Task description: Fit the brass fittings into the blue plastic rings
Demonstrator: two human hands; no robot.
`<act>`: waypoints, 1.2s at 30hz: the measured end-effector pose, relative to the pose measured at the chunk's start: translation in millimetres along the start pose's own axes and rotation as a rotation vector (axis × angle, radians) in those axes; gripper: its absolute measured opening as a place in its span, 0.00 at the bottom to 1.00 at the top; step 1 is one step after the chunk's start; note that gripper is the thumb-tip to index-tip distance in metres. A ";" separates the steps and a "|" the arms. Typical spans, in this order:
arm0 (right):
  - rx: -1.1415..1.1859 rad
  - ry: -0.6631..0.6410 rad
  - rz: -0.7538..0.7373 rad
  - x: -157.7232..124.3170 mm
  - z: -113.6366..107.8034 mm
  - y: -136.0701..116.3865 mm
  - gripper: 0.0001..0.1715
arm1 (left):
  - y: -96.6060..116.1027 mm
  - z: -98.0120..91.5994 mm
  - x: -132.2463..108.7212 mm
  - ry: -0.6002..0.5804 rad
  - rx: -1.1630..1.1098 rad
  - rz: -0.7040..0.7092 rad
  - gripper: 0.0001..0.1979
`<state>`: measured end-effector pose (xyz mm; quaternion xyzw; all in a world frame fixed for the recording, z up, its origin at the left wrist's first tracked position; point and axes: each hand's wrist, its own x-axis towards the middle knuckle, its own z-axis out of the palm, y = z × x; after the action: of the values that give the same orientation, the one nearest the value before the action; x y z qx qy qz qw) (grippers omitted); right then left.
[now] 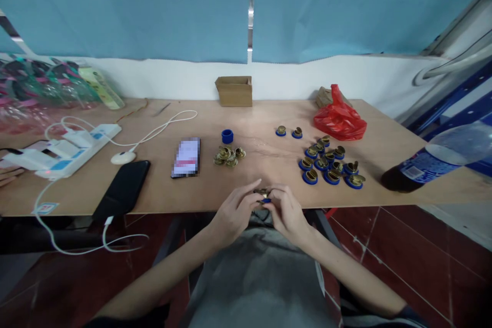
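Observation:
Both hands meet at the table's front edge around one small brass piece with a blue ring (pixel 264 197). My left hand (pixel 235 211) pinches it from the left, its index finger raised. From the right, my right hand (pixel 289 213) grips the same piece with thumb and fingers. Beyond them lies a small pile of brass pieces (pixel 229 156), and behind that pile stand blue rings (pixel 227 136). To the right sit several brass pieces on blue rings (pixel 332 176), with two more (pixel 281 130) farther back.
A phone with a lit screen (pixel 186 157), a black phone (pixel 122 190), a power strip (pixel 82 149) and white cables are on the left. At the back stands a cardboard box (pixel 235 92). A red bag (pixel 340 119) and a tilted bottle (pixel 423 166) are on the right.

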<state>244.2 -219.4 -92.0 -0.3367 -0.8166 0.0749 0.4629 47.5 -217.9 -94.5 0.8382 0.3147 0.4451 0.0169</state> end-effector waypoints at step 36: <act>0.736 -0.155 0.511 9.9 -6.9 -7.1 0.16 | -14.6 -3.0 -2.3 0.079 0.001 -0.181 0.07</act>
<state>243.0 -220.0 -78.1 -0.3339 -0.6586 0.4968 0.4560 36.8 -208.2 -98.9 0.7880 0.3899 0.4744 0.0443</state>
